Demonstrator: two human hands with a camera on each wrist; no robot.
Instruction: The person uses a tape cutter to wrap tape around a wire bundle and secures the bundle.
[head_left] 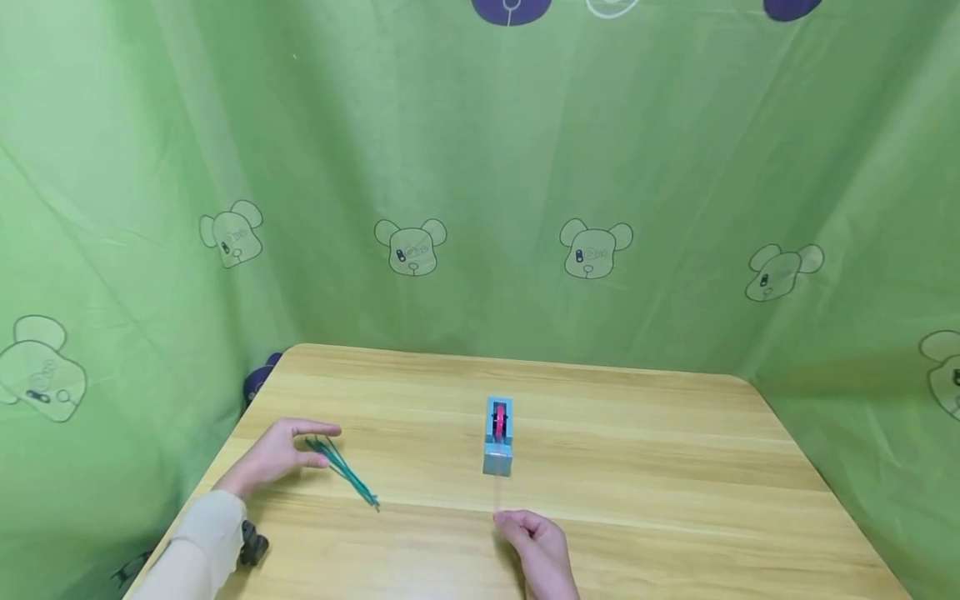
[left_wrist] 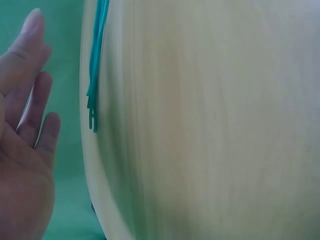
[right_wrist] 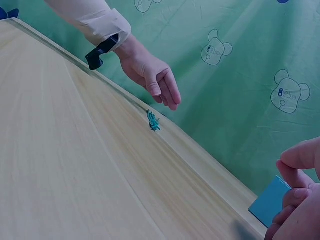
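A bundle of thin teal-green strands [head_left: 348, 477] lies slantwise on the left of the table. Just beside its far end is my left hand [head_left: 281, 450], thumb and fingers spread apart with nothing held between them. The left wrist view shows that hand [left_wrist: 25, 170] with relaxed fingers, to the left of the strands [left_wrist: 95, 75]. Near the table's middle stands a light blue tape dispenser [head_left: 497, 463] with a pink-cored roll [head_left: 499, 423]. From its front a strip of clear tape [head_left: 497, 493] stretches toward me, and my right hand [head_left: 542, 550] pinches its end between thumb and forefinger.
The wooden table [head_left: 675, 467] has rounded far corners. A green curtain [head_left: 495, 150] with bear-face prints hangs around its back and sides. On the left wrist sits a black wrist camera [head_left: 253, 543].
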